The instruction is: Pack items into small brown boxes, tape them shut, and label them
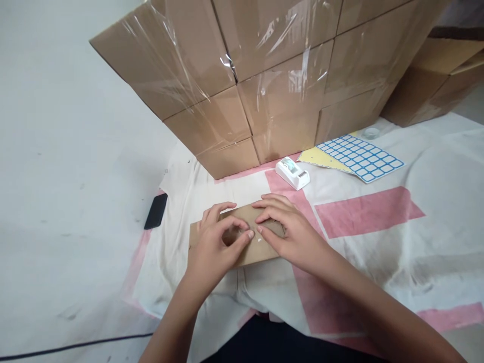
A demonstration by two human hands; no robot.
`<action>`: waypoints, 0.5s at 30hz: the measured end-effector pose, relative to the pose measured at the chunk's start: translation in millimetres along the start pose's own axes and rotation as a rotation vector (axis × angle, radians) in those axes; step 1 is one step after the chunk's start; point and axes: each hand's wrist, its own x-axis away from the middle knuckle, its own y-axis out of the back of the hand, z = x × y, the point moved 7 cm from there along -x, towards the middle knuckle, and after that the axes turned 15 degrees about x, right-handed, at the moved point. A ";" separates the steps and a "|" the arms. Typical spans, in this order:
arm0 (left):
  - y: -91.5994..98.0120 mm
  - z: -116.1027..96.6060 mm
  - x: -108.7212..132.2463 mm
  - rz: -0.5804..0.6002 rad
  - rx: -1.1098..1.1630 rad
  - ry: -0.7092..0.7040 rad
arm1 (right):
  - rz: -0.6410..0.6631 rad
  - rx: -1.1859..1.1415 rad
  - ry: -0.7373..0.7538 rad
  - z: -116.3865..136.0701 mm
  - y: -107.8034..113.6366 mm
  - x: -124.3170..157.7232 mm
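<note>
A flat brown cardboard piece (254, 254) lies on a white and pink cloth (378, 242) in front of me. My left hand (216, 243) rests on its left half with the fingers curled, thumb and forefinger curving round a small clear thing that I cannot make out. My right hand (287, 227) lies on its right half, fingers stretched and pressed flat on the cardboard, fingertips near those of the left hand.
A white tape dispenser (292, 172) stands just behind the cardboard. A sheet of blue-edged labels (361, 157) lies on a yellow sheet (321, 159) at the back right. Film-wrapped cardboard boxes (264, 75) are stacked behind. A black phone (156, 211) lies on the floor at left.
</note>
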 end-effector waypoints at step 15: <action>-6.3 9.7 -12.8 0.035 -0.135 0.116 | -0.012 -0.034 0.008 5.2 0.6 1.4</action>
